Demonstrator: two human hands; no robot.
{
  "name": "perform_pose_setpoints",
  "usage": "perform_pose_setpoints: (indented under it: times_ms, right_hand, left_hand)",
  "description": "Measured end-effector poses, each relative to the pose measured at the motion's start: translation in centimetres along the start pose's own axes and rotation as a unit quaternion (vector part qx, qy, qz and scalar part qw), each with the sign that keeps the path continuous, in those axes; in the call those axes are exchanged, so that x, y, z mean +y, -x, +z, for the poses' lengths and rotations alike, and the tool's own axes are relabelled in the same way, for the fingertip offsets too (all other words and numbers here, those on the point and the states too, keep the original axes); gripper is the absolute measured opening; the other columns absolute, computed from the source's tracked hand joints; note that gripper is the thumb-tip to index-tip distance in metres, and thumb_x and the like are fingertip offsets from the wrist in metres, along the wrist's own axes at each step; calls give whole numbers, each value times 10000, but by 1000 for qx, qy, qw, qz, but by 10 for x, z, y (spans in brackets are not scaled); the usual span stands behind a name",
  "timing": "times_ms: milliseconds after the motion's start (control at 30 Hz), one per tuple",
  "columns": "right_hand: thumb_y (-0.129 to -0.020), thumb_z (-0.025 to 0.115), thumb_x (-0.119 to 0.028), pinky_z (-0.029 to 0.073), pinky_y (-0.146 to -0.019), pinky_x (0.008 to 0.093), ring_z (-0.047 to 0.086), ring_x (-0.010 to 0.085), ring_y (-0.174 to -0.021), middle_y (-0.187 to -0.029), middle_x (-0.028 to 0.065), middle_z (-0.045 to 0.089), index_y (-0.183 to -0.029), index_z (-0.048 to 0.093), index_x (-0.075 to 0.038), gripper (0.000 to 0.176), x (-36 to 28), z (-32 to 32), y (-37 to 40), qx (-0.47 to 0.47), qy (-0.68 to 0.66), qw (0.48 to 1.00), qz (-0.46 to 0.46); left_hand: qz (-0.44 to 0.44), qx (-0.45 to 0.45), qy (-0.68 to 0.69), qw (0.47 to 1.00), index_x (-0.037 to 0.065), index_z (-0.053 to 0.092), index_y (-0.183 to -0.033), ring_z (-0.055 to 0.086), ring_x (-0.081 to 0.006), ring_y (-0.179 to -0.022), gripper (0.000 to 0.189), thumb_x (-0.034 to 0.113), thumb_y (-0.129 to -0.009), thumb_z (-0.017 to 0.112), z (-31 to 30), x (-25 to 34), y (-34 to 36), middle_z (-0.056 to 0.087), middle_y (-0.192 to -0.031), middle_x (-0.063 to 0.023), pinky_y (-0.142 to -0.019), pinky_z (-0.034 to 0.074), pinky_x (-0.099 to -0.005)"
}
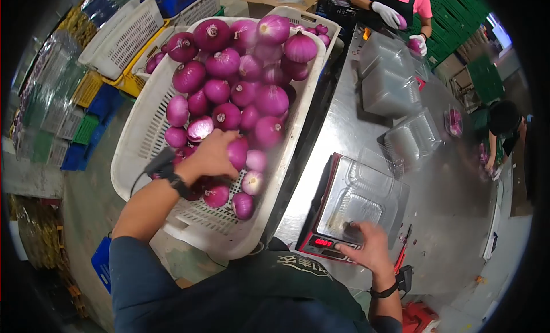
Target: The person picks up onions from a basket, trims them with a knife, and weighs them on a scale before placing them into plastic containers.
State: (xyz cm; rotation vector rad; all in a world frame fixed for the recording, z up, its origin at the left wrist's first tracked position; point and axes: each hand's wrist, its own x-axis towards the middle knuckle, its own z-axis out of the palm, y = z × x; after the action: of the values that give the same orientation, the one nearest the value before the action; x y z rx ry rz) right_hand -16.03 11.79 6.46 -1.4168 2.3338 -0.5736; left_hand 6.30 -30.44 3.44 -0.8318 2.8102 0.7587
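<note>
A white plastic basket (127, 141) holds a heap of red onions (216, 91). My left hand (213, 155) reaches into its near part, fingers curved round one red onion (237, 155). A few onions lie loose by that hand, among them a smaller purple one (243, 206). To the right, a digital scale (321, 242) with a lit red display bears a clear plastic clamshell box (360, 204), its lid open. My right hand (369, 247) is at the scale's front edge, beside the box, with thumb and fingers apart and nothing visible between them; its fingertips are blurred.
Stacked clear boxes (389, 83) and another open clamshell (413, 137) stand on the metal table (344, 126). Red-handled scissors (404, 247) lie right of the scale. Two co-workers stand across the table, one with gloved hands (387, 15) holding onions. Crates (123, 38) are stacked at the left.
</note>
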Motion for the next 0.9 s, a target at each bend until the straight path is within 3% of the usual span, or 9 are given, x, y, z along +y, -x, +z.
perform_pose_setpoints:
  times_ms: [100, 233, 333, 400, 600, 700, 733, 800, 900]
  right_hand:
    - [-708, 927, -273, 541, -781, 394, 676, 318, -884, -974, 140, 693, -1086, 681, -20, 517, -14, -2, -14, 102, -94, 990, -23]
    - [-720, 938, -260, 549, -771, 341, 662, 251, -872, -1027, 127, 686, -1198, 649, -10, 612, -70, -10, -45, 147, -220, 961, -80]
    - [-713, 946, -298, 543, -937, 401, 657, 335, -1084, -1233, 191, 639, -1361, 561, -4, 809, -118, -22, -59, 114, -258, 941, -185]
    - [-690, 955, -350, 472, -1096, 464, 557, 421, -1316, -1420, 257, 531, -1475, 466, 6, 991, -143, -25, -60, 94, -280, 925, -239]
    - [-674, 948, -317, 481, -1091, 434, 574, 390, -1304, -1446, 248, 510, -1547, 373, -27, 1085, -136, -30, -32, 139, -248, 917, -280]
    - [-737, 914, -218, 501, -1055, 372, 612, 234, -1224, -1359, 124, 588, -1534, 373, -35, 981, -97, -22, -7, 42, -620, 782, -45]
    - [-754, 893, -197, 503, -1057, 377, 617, 232, -1216, -1350, 128, 590, -1529, 369, -36, 949, -75, -17, -5, 70, -622, 780, -21]
    - [-743, 897, -209, 507, -1048, 364, 631, 242, -1193, -1353, 144, 591, -1515, 383, -33, 944, -37, -14, -1, 155, -568, 808, 21]
    - [-694, 911, -233, 481, -1087, 411, 602, 308, -1242, -1386, 192, 562, -1493, 402, -34, 968, 0, -17, 6, 194, -393, 893, 100]
  left_hand:
    - [-44, -35, 504, 862, 86, 427, -1489, 603, -364, -1258, 922, 183, -686, 868, -37, 0, 28, 562, -1373, -189, -1067, 515, -485]
    - [84, -39, 762, 641, 102, 363, -1545, 568, -372, -1317, 991, 159, -676, 837, -60, 55, 77, 558, -1386, -198, -1139, 462, -526]
    - [140, -59, 808, 569, 100, 348, -1554, 553, -397, -1330, 1066, 250, -614, 827, -47, 95, 98, 516, -1442, -213, -1158, 444, -532]
    - [129, -50, 816, 562, 101, 345, -1555, 554, -397, -1330, 1070, 263, -611, 820, -34, 121, 112, 513, -1443, -215, -1161, 443, -528]
    - [126, -56, 782, 608, 104, 224, -1628, 436, -286, -1423, 975, 289, -846, 777, 12, 200, 127, 383, -1549, -146, -1202, 366, -458]
    - [99, -105, 736, 661, 93, 140, -1661, 475, -250, -1389, 955, 229, -928, 736, 26, 223, 125, 297, -1630, -179, -1152, 427, -427]
    - [87, -96, 681, 720, 109, 165, -1658, 602, -196, -1248, 935, 271, -935, 734, 35, 231, 125, 358, -1604, -141, -957, 566, -324]
    - [70, -60, 595, 798, 101, 222, -1642, 635, -174, -1176, 880, 188, -938, 743, 52, 231, 132, 367, -1590, -161, -957, 568, -340]
    - [23, -61, 615, 786, 22, 414, -1512, 658, -162, -1121, 698, 138, -920, 765, 79, 219, 134, 529, -1422, -139, -905, 577, -333]
